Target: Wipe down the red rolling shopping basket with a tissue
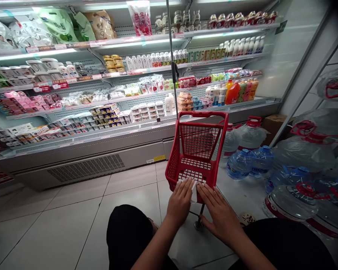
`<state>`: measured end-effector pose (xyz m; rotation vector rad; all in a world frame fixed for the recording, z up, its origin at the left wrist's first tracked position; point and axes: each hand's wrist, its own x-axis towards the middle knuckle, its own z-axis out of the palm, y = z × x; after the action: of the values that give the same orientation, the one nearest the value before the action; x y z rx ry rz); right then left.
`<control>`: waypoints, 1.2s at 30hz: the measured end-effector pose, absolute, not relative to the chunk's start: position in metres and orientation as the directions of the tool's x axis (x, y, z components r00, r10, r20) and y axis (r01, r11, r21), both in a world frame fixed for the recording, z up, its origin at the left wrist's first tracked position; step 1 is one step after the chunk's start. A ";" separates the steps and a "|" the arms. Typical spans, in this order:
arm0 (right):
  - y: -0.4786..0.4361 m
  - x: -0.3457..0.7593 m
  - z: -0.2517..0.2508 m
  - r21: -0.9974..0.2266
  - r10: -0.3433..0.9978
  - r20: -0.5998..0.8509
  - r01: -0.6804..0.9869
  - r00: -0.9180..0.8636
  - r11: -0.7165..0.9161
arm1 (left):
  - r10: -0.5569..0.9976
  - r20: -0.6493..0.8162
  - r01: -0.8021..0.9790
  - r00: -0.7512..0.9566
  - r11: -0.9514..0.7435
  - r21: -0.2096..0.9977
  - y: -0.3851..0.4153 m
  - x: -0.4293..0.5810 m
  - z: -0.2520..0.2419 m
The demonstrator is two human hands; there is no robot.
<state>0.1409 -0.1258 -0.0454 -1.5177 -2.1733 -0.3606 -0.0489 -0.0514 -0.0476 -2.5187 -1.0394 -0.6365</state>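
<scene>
A small red plastic shopping cart (173, 165) with a gridded basket stands in front of my knees. My left hand (181, 198) rests over its near rim, fingers close together, with a white tissue (194, 193) showing out from beneath them. My right hand (218, 210) lies beside it on the same rim, its fingers stretched flat and its thumb apart. The right fingertips lie at the tissue's edge. Part of the tissue is hidden beneath the hands, and so is the left thumb.
Behind the cart runs a lit refrigerated display case (135, 144) with several shelves of yogurt, drinks and bags. Blue water bottles (240, 165) and big clear jugs (293, 202) crowd the right side. Pale floor tiles (70, 225) spread to the left. A caster (198, 225) shows below the cart.
</scene>
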 end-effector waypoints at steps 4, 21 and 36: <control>-0.128 0.142 -0.046 -0.041 0.816 0.501 0.934 -0.287 0.354 | 0.657 0.539 0.819 0.527 -0.562 -0.116 -0.028 -0.088 -0.035; -0.128 0.171 -0.042 -0.062 0.849 0.483 0.959 -0.212 0.275 | 0.670 0.567 0.840 0.480 -0.538 -0.075 -0.036 -0.079 -0.041; -0.118 0.164 -0.046 -0.057 0.830 0.518 0.961 -0.205 0.272 | 0.627 0.590 0.803 0.509 -0.593 -0.062 -0.044 -0.075 -0.040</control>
<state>0.1638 -0.1178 -0.0464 -1.6128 -2.0982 -0.3868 -0.0752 -0.0436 -0.0396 -2.4276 -1.1933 -0.7515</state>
